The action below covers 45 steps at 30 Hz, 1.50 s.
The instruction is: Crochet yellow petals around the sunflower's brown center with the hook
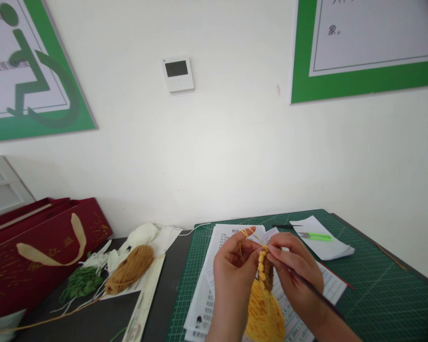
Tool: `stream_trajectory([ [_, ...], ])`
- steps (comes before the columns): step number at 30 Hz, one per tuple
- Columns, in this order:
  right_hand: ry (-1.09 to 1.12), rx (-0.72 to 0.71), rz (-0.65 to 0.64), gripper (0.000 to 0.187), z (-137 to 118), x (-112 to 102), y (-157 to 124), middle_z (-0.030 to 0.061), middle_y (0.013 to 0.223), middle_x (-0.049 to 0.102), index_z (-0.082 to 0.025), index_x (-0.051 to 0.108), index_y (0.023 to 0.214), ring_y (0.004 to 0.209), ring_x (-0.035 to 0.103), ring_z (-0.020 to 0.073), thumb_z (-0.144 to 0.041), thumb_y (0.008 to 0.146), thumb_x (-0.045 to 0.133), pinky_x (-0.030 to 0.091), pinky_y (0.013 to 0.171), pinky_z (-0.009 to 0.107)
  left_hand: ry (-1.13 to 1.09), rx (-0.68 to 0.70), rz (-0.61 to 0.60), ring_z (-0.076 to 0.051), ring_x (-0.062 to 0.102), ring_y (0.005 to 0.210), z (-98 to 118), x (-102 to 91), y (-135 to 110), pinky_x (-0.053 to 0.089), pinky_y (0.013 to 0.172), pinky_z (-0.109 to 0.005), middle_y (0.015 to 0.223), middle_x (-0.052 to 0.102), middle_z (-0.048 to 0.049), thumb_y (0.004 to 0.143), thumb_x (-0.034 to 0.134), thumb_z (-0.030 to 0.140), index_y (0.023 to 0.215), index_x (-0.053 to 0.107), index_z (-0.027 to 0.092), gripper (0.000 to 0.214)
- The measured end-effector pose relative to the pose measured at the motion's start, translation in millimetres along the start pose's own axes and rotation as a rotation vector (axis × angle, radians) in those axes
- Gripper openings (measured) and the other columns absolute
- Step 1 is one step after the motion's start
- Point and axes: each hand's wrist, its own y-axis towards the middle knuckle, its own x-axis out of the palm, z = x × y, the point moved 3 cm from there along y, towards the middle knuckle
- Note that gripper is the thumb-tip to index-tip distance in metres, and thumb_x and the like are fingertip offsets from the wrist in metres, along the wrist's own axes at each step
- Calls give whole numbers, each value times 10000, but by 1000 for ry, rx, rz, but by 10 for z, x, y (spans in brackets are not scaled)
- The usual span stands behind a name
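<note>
My left hand (235, 266) pinches a small crocheted piece (263, 268) in yellow and brown, with yellow yarn looped over its raised index finger. In my right hand (296, 263) is a crochet hook (316, 290) with a dark handle, held like a pencil. The hook's tip meets the top edge of the piece and is hidden by my fingers. Below my hands lies a ball of yellow yarn (266, 316), resting on printed sheets (203, 294).
A green cutting mat (385, 285) lies under the papers. Green-handled snips (317, 236) rest on white paper (328, 251) at the right. Leftward are brown yarn (131, 268), green yarn (82, 282), white yarn (142, 235), a ruler (146, 294) and a red gift bag (53, 247).
</note>
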Motion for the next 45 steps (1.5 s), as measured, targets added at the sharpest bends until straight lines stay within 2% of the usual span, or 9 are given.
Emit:
stream_trajectory([
  [2,-123,-165,-12,539,-53,-29,16,57,991,693,-275,677,1223,923,666,211,64,805,653,602,735,389,-48,-60,1,-122,655,652,-44,9,-20,511,671,-227,707,741,-23,616,932,162,988,817,170,390],
  [4,-127,-209,-5,576,-73,-51,34,52,1004,697,-295,666,1254,929,668,217,59,799,656,606,740,404,-102,-140,-10,-114,651,630,-82,24,-37,514,664,-231,705,724,-21,605,942,205,998,819,155,416],
  [6,-29,-116,7,533,-61,-56,57,41,984,689,-301,657,1242,911,665,208,37,832,628,598,742,402,-145,-200,-24,-103,638,602,-93,44,-49,505,636,-225,701,707,-17,581,955,229,1015,819,143,464],
  [8,110,36,32,405,-37,-42,75,31,954,679,-288,671,1159,883,659,192,-6,877,603,580,734,376,-170,-222,-44,-101,630,592,-76,63,-56,500,627,-225,696,702,-15,551,969,216,1026,819,145,503],
  [11,313,239,102,208,-5,-2,84,17,911,676,-269,689,1004,844,648,169,-92,915,623,551,696,316,-175,-204,-71,-107,632,605,-29,83,-62,503,642,-232,696,715,-19,552,972,181,1028,821,164,500],
  [13,380,304,131,140,4,23,84,15,896,678,-260,697,970,824,645,163,-138,920,649,541,682,299,-165,-176,-77,-103,631,607,-3,87,-64,503,649,-229,700,720,-17,575,964,166,1033,820,171,480],
  [24,518,419,177,25,44,19,23,28,893,681,-262,687,962,856,660,198,-263,946,668,532,752,363,-135,-128,-65,-96,609,632,53,92,-77,492,634,-212,711,679,3,581,959,159,1010,821,180,451],
  [32,555,500,217,54,27,-12,80,25,842,657,-252,595,979,787,641,193,-295,1001,571,531,704,358,-106,-88,-58,-88,587,622,88,73,-47,457,611,-197,702,687,-2,587,959,192,974,829,180,408],
  [45,660,602,229,143,58,15,100,14,777,634,-245,582,910,749,627,189,-330,1011,528,522,702,351,-6,-53,-39,-113,587,668,100,58,-64,471,654,-218,724,693,-17,616,940,188,972,830,184,373],
])
